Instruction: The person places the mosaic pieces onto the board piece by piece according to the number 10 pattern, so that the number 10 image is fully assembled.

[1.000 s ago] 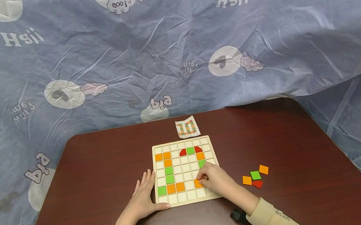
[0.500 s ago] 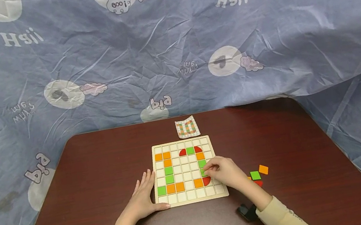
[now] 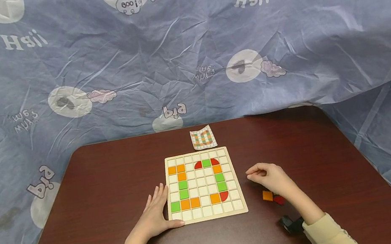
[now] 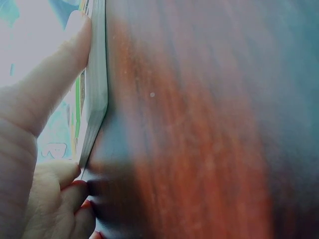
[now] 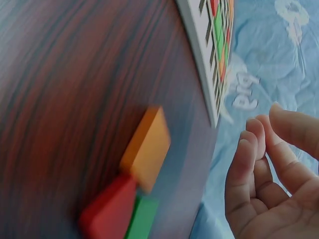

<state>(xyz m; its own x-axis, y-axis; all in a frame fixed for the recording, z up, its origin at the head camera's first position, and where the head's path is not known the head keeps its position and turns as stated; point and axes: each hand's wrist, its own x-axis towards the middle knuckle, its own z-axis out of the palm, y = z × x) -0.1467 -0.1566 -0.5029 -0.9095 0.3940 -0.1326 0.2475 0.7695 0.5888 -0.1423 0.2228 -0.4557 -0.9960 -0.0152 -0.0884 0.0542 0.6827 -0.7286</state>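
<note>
A pale wooden grid board (image 3: 207, 219) lies flat, with orange, green and red pieces set in its squares. My left hand (image 3: 153, 218) rests at the board's near left corner, thumb along the front edge and spread fingers at the left side. In the left wrist view the thumb (image 4: 65, 64) lies against the board's edge (image 4: 97, 64). To the right of the board, my right hand (image 3: 271, 178) hovers with loosely bent fingers and holds nothing. Close by lie a loose orange square (image 3: 267, 196), a red piece (image 3: 279, 199) and a green piece (image 5: 142, 219).
A small paper card (image 3: 203, 138) with a coloured grid pattern lies behind the board. The dark wooden table (image 3: 111, 173) has rounded far corners. Behind it hangs a blue printed cloth (image 3: 185, 55). Each wrist wears a black camera.
My right hand has gone from the board to the right, over the loose pieces. A red quarter-round piece beside the lower orange square has come into view. The left hand has stayed put.
</note>
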